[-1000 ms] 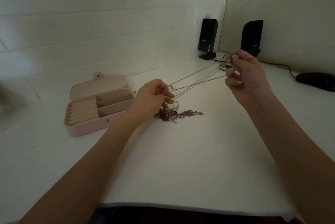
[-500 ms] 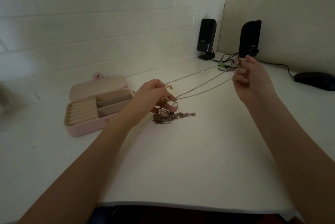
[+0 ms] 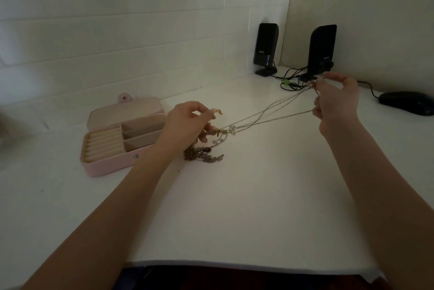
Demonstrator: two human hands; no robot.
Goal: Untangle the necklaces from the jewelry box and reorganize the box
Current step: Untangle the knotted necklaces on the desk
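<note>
Two hands point(image 3: 187, 123) point(image 3: 335, 99) farther apart, chains point(image 3: 270, 113) slacker.

Showing as thin shiny metal chains point(image 3: 270, 111); pink matt leather-like jewelry box point(image 3: 110, 167) with a metal snap; smooth matt white desk point(image 3: 234, 207); 2 black plastic speakers point(image 3: 265, 48), slightly glossy.

pink jewelry box point(image 3: 110, 167), black speakers point(image 3: 265, 46), seemingly silver chains point(image 3: 265, 111)
</note>
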